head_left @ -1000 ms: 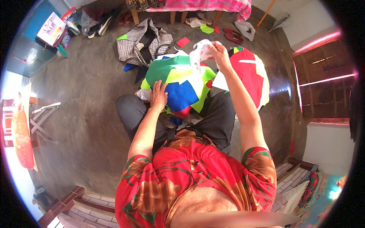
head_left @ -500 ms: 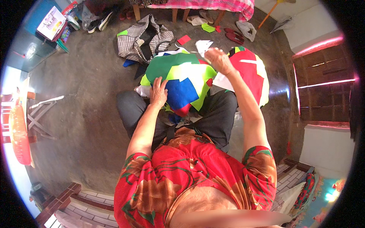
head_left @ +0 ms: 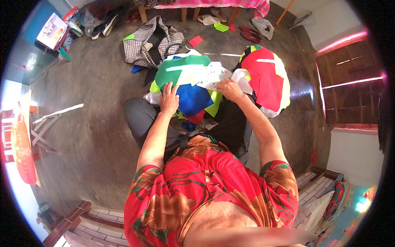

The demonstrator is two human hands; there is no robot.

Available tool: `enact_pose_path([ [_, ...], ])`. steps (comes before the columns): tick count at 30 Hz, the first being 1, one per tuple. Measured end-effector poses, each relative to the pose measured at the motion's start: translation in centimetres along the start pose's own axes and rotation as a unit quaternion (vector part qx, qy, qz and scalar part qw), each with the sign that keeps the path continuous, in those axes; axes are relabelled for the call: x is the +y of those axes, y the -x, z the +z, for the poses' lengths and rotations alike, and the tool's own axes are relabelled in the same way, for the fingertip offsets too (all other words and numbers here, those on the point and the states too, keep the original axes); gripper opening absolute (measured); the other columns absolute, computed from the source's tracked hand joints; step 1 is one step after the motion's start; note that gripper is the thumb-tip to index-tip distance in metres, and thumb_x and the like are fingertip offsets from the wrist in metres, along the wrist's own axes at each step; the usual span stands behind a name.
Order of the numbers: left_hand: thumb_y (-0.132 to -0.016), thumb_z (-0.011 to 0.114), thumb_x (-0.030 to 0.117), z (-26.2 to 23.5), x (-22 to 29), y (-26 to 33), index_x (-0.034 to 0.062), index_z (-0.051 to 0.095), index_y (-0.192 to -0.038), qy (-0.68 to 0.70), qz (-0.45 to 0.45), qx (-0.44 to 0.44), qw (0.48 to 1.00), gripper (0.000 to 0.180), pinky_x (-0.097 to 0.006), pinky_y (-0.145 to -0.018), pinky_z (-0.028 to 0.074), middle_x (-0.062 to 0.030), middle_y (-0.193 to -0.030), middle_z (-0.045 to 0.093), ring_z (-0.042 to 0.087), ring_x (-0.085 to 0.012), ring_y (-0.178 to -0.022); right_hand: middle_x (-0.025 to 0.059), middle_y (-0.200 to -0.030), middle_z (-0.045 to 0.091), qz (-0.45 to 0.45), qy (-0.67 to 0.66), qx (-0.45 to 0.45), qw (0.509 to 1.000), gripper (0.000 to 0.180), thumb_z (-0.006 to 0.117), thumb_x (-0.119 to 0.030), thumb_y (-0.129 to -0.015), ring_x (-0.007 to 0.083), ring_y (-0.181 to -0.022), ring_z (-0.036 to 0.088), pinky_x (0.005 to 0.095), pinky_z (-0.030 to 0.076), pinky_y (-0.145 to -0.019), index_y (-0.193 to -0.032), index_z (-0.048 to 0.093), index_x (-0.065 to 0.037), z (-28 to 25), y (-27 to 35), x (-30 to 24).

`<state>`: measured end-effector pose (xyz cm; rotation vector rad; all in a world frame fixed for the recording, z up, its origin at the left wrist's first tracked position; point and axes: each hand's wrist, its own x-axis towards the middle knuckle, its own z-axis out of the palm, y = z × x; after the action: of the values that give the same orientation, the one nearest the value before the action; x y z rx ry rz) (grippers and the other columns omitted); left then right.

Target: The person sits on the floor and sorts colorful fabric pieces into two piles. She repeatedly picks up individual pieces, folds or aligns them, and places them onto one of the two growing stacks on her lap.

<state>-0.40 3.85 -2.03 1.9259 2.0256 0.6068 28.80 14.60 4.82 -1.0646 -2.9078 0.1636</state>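
A pile of cloth scraps lies over my crossed legs, with a green piece (head_left: pixel 175 74), a blue piece (head_left: pixel 195 101) and yellow-green ones. My left hand (head_left: pixel 168 100) rests on the pile's left side, fingers spread over the edges of the green and blue scraps. At the pile's right side, my right hand (head_left: pixel 230 89) is closed on the near edge of a white printed cloth piece (head_left: pixel 212 74), which lies across the top of the pile. Further right sits a second heap of cloth with a large red piece (head_left: pixel 263 76) on it.
A checkered bag (head_left: pixel 140 45) lies open on the floor beyond the pile, beside a small red scrap (head_left: pixel 196 41). Dark red shoes (head_left: pixel 250 35) and a white plastic bag (head_left: pixel 263 28) lie further back. A folding wooden stand (head_left: pixel 47 127) is at the left.
My right hand has come down and nearer with the white cloth piece, which now lies spread over the pile. My left hand has stayed on the scraps.
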Motion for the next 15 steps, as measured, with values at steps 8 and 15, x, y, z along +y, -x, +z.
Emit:
enact_pose_path([
  [8,-0.086,0.060,0.013,0.1,-0.2,0.0,0.0181,0.042,-0.135,0.009,0.010,0.004,1.000,0.052,-0.052,-0.102,0.034,-0.0101,-0.147,0.029,0.026,-0.0305,-0.137,0.0093,-0.082,0.065,0.084,-0.078,0.102,0.988,0.016,0.055,-0.024,-0.087,0.0290,-0.079,0.064,0.0421,0.050,-0.070,-0.086,0.062,-0.010,1.4,0.0,-3.8],
  [15,-0.083,0.062,0.012,-0.4,0.0,0.0,0.0156,0.043,-0.133,-0.006,0.013,-0.001,1.000,0.054,-0.049,-0.104,0.035,-0.0140,-0.143,0.032,0.029,-0.0346,-0.134,0.0089,-0.093,0.064,0.146,-0.041,-0.008,0.988,0.016,0.060,-0.025,-0.083,0.0300,-0.084,0.065,0.0443,0.051,-0.073,-0.091,0.064,-0.012,3.0,0.2,-5.9],
])
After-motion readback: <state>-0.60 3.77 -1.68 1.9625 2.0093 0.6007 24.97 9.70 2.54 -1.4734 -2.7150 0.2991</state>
